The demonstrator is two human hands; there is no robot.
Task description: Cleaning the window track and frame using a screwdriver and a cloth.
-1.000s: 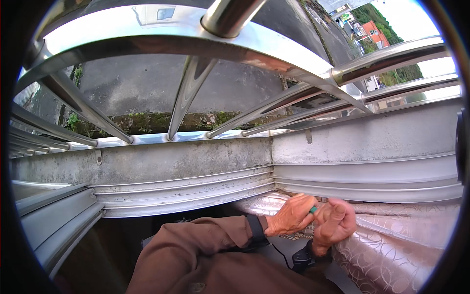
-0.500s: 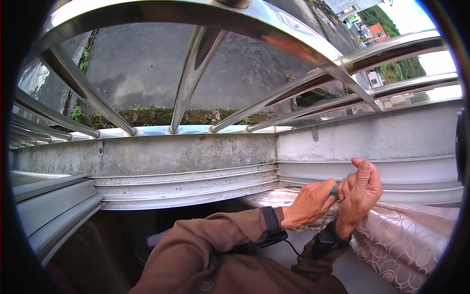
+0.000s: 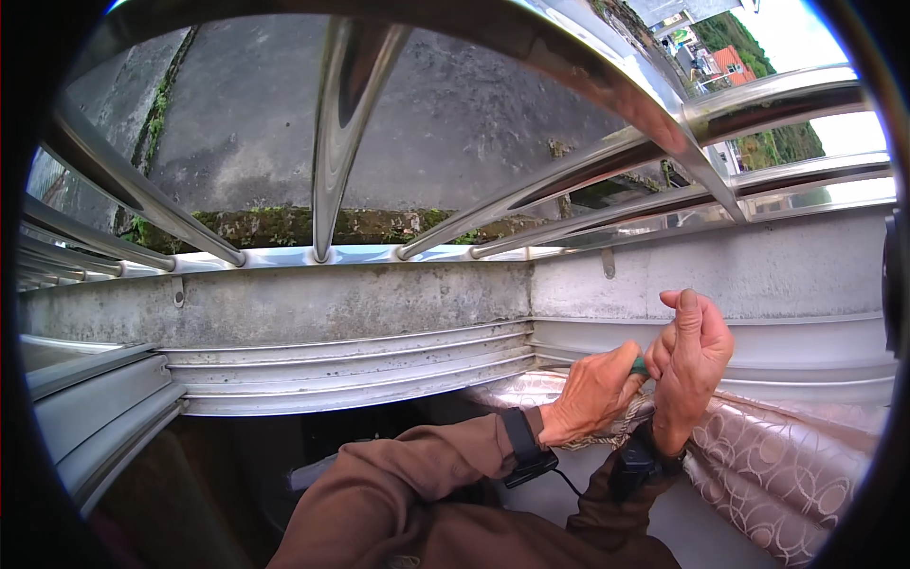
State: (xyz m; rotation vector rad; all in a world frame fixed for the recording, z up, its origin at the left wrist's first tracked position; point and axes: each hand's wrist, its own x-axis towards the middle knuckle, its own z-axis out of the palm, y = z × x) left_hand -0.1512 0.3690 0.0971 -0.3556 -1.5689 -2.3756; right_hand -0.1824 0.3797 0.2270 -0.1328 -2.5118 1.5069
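Note:
My left hand point(image 3: 590, 391) is closed around a small green object point(image 3: 641, 367), of which only a short piece shows between the hands. Close against it is my right hand point(image 3: 694, 365), its fingers curled in at the green piece and its thumb pointing up. What kind of thing it is, I cannot make out. Twisted beige cord point(image 3: 621, 431) hangs just below my hands, beside a gathered pink curtain point(image 3: 782, 465) with a circle pattern. Both wrists wear black straps over or next to brown sleeves.
White window tracks point(image 3: 379, 372) run along the sill and meet at a corner. Beyond the concrete ledge point(image 3: 379, 299) stand shiny metal bars point(image 3: 355, 123). A sliding window frame point(image 3: 104, 408) is at the left. Grey paving lies outside, below the bars.
The view has shifted slightly, so the bars sit differently in the picture. My hands stay together at the green object, with the right hand a little higher in view.

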